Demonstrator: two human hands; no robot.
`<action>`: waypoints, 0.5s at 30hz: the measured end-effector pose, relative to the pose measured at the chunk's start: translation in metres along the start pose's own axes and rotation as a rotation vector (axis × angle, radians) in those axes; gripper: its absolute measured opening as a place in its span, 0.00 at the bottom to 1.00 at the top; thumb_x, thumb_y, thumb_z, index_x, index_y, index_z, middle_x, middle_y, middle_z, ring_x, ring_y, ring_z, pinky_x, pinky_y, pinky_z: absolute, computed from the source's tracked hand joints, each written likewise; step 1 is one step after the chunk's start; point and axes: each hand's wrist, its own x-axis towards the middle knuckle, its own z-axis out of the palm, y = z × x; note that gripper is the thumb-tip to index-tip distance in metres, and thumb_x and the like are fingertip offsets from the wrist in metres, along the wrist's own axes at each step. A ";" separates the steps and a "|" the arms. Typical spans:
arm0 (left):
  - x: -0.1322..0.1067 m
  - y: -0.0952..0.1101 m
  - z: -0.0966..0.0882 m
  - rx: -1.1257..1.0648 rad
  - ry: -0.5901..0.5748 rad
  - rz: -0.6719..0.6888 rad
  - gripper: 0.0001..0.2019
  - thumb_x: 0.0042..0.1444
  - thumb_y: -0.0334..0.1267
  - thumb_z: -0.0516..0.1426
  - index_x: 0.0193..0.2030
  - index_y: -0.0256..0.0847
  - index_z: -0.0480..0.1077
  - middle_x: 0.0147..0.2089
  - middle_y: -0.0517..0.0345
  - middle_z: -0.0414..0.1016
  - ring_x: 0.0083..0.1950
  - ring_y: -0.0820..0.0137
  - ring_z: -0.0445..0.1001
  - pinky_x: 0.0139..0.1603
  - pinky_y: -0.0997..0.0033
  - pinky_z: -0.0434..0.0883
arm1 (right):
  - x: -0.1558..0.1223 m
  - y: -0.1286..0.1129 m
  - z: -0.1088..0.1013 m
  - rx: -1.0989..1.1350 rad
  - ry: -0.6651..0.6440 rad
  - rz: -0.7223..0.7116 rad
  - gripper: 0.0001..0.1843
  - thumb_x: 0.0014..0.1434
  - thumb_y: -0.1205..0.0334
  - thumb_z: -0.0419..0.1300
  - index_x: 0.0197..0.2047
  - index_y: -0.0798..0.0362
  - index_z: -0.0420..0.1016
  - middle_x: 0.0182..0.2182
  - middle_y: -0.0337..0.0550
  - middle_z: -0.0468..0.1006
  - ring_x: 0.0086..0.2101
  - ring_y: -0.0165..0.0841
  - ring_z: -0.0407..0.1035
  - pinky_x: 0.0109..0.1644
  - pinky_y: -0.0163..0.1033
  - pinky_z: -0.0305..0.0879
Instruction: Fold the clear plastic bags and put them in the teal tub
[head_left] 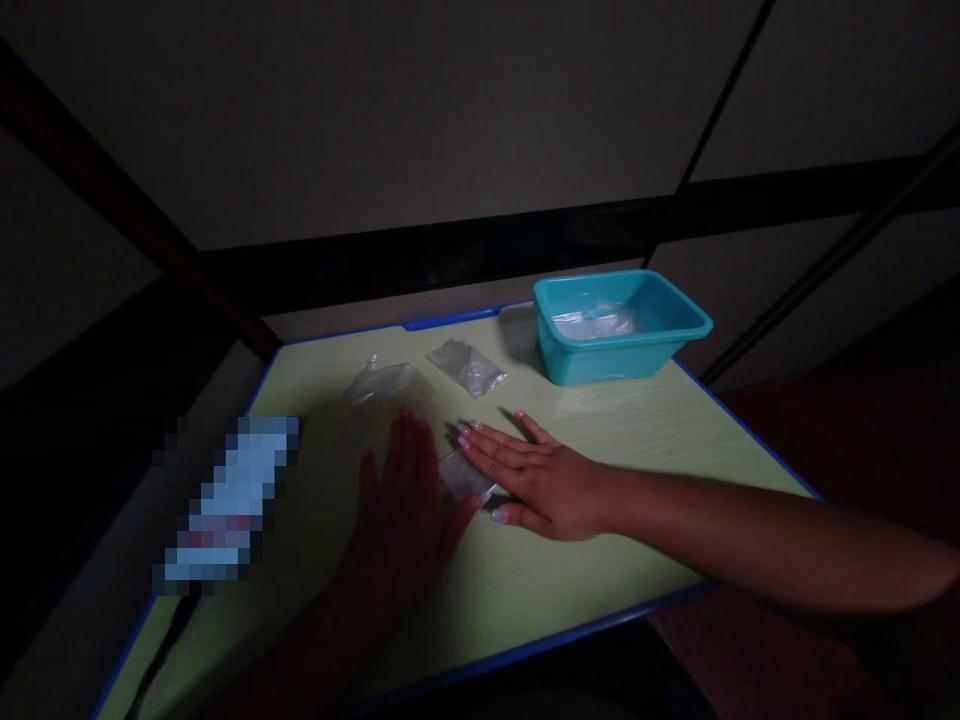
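Green table (pixel 615 570) bears bags (pixel 466 367) — and a tub (pixel 615 366) (teal).

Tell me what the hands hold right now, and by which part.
Nothing is gripped. The left hand and right hand lie flat, open, on the table, each touching one side of a small clear bag.

The head view looks forward and down from the table's (pixel 645 450) near edge. It sits close over the left hand (pixel 405 495) and right hand (pixel 544 482).
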 end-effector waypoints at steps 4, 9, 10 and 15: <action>0.005 -0.016 -0.014 -0.081 0.077 -0.072 0.37 0.63 0.49 0.42 0.70 0.24 0.34 0.72 0.26 0.39 0.73 0.47 0.39 0.63 0.34 0.49 | 0.009 -0.001 0.002 -0.012 0.022 -0.025 0.36 0.67 0.49 0.45 0.70 0.58 0.41 0.69 0.53 0.39 0.68 0.36 0.31 0.64 0.56 0.11; 0.004 -0.010 -0.014 -0.162 0.128 0.092 0.36 0.63 0.44 0.42 0.71 0.33 0.25 0.73 0.32 0.32 0.73 0.49 0.35 0.64 0.35 0.46 | 0.016 -0.004 0.004 0.045 -0.005 -0.040 0.29 0.66 0.48 0.47 0.67 0.50 0.55 0.69 0.49 0.46 0.68 0.37 0.37 0.66 0.56 0.16; 0.003 -0.007 -0.011 -0.152 0.114 0.135 0.37 0.63 0.43 0.43 0.71 0.33 0.26 0.73 0.33 0.32 0.73 0.49 0.34 0.64 0.35 0.46 | 0.016 -0.004 0.005 0.057 -0.017 -0.032 0.28 0.66 0.47 0.48 0.65 0.49 0.58 0.68 0.48 0.49 0.67 0.37 0.39 0.66 0.57 0.18; 0.000 -0.005 0.019 -0.045 0.112 0.346 0.39 0.60 0.44 0.47 0.72 0.35 0.31 0.72 0.35 0.41 0.72 0.48 0.45 0.63 0.39 0.50 | 0.017 -0.004 0.010 0.063 0.023 -0.027 0.21 0.61 0.48 0.55 0.55 0.46 0.70 0.66 0.44 0.57 0.67 0.39 0.42 0.67 0.60 0.22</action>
